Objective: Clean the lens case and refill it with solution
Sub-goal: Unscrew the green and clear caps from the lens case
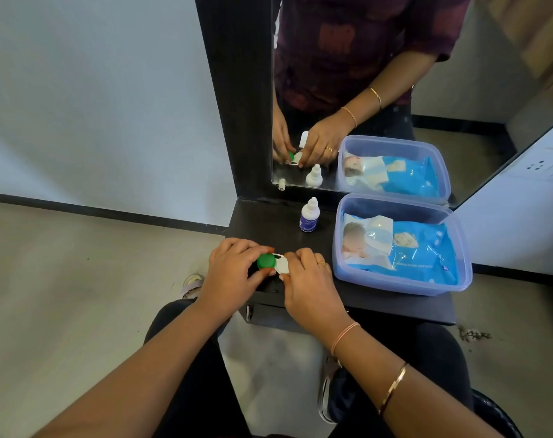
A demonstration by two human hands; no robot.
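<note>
The left grip is curled over the green cap of the lens case, with the thumb under the cap's near edge and the fingertips bent round its far side. The right grip pinches the white cap at the other end, fingers curled down on it. Both grips are closed on the case, which they hold between them.

The case is small, with two round wells joined by a pale bridge, one topped in bright green and the other in white. Both caps sit on their wells. The fingers hide whether the case rests on the surface or is held just above it. It is at the near left corner of the dark worktop.

Behind the case, a white solution bottle with a dark label stands upright with its cap on. To its right sits a clear, lidless plastic tub holding a blue pack of wipes. A dark-framed mirror stands against the back of the worktop and repeats the hands, the bottle and the tub.
</note>
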